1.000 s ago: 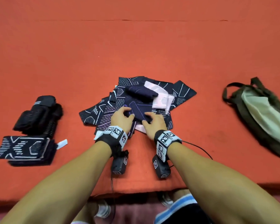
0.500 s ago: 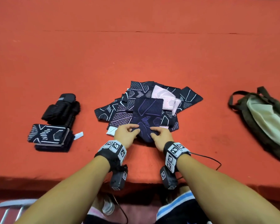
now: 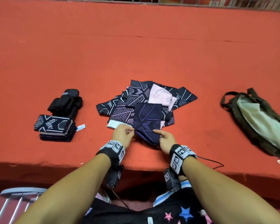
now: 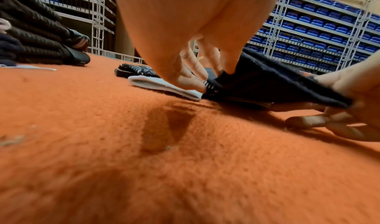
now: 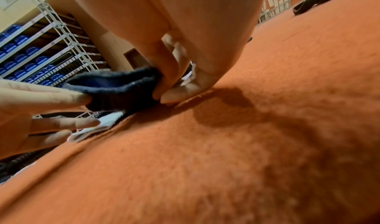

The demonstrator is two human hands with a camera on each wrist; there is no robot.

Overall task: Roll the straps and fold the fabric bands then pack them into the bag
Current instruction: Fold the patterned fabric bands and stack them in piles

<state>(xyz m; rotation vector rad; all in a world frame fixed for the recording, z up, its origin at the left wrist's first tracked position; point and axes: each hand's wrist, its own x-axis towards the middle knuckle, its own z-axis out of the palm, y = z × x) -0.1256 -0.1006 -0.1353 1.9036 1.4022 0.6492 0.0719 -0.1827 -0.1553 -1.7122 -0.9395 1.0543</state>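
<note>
Navy band (image 3: 147,120) with purple lines tops the loose pile (image 3: 136,101) mid-bench, long axis running away from the person; its near edge is pinched at both corners, left hand (image 3: 122,136) on the left corner, right hand (image 3: 167,139) on the right, both equally near. Likely fold: near edge carried forward over the far half. Folded bands stack (image 3: 55,126) with rolled black straps (image 3: 65,102) behind it sit well left on the orange bench (image 3: 152,54). Bag (image 3: 257,120) lies well right, mouth looks slack; contents cannot be told, none of the bands seen inside

Left wrist view: left hand (image 4: 185,60) thumb and finger nip the dark band (image 4: 265,84) edge, lifted off the bench; white piece (image 4: 164,86) lies just beside, underneath. Right hand (image 4: 353,94) grips the other end

Right wrist view: right hand (image 5: 180,74) pinches the band (image 5: 117,87) corner, thumb tip touching the bench (image 5: 267,130); left hand's fingers (image 5: 51,97) hold the opposite end. Band hangs slack between them
</note>
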